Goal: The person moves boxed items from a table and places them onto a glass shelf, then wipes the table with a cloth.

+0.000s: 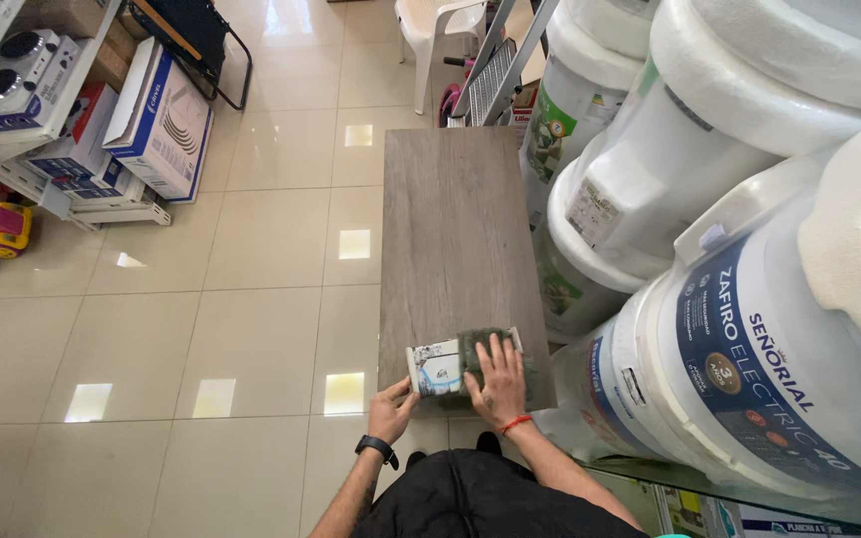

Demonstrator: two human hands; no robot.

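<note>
With our right hand (498, 381) spread flat on the dark green rectangular scouring pad (485, 351) and our left hand (391, 408) pinching its white paper label (435, 367) at the near end of the grey wood-grain surface (450, 219), we should press evenly and steady the near edge.

Bare forearms, a black watch (378, 447) on the left wrist, a red band (515, 423) on the right, and dark clothing (480, 498) below.

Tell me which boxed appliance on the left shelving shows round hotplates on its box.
The topmost box, at the upper left corner: two round hotplates pictured. The large blue-and-white box beside it shows a grille instead.
</note>
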